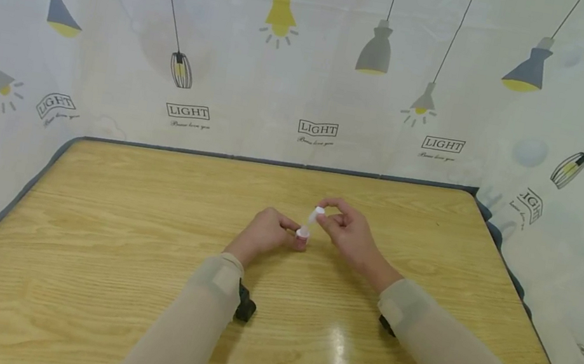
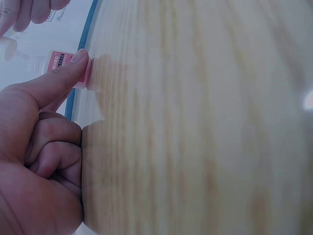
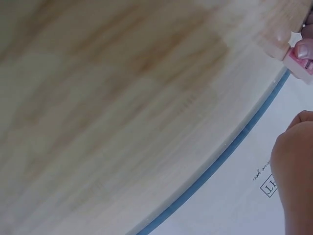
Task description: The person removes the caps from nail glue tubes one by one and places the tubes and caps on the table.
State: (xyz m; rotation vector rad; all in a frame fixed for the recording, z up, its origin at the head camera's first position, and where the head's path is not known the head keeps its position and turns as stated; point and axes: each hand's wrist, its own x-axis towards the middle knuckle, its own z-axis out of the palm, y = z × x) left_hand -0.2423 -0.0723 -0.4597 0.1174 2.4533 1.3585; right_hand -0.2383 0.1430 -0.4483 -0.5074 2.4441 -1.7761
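Note:
Between the thumb and fingers of my left hand, a small bottle with a pink label and whitish top stands upright on the table. In the left wrist view the thumb lies along the bottle, with the other fingers curled against the tabletop. My right hand pinches a small white cap just above it. A pale, slim part slants down from the cap toward the bottle's mouth. In the right wrist view the bottle shows at the right edge, above my right hand.
A glossy wood-grain table spreads out around both hands. Its far edge meets a pale backdrop printed with hanging lamps, and the backdrop also runs along both sides. A dark wrist device sits under the left sleeve.

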